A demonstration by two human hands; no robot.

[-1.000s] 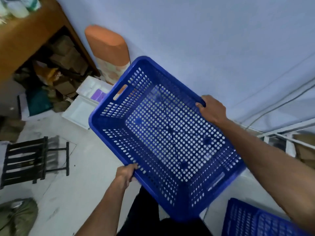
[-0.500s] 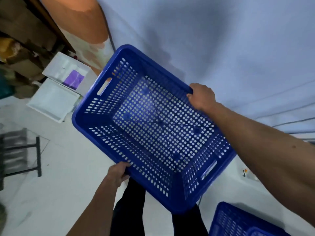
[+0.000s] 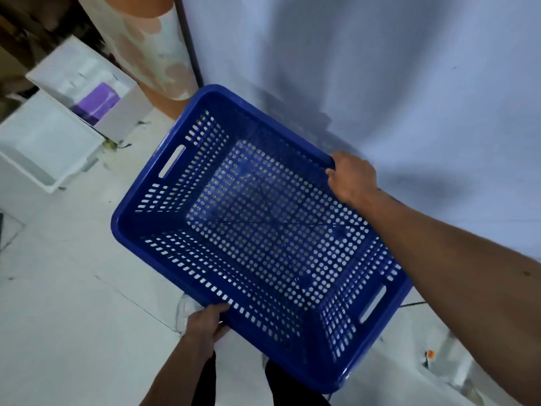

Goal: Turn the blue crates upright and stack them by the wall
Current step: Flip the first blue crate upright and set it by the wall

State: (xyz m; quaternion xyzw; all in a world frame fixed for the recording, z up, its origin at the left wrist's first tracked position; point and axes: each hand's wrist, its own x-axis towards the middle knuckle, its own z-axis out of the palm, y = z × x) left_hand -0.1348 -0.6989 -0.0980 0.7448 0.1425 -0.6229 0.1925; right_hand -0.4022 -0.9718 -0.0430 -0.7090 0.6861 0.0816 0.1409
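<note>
Blue crate (image 3: 263, 244) is upright, open side facing me, slightly tilted and held above the floor (image 3: 58, 317) between both hands. My left hand (image 3: 205, 326) grips the near long rim, fingers (image 3: 218, 310) wrapped round its edge. My right hand (image 3: 352, 177) is clamped on the far long rim, fingers (image 3: 332, 171) curled over it. The far rim lies close to the wall (image 3: 380, 68); contact cannot be judged. White boxes (image 3: 46, 142) sit on the floor to the left, apart from the crate.

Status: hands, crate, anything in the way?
Left hand grips near rim, right hand grips far rim. Blue perforated plastic crate open side up, beside pale wall. White open boxes to its left, apart.
</note>
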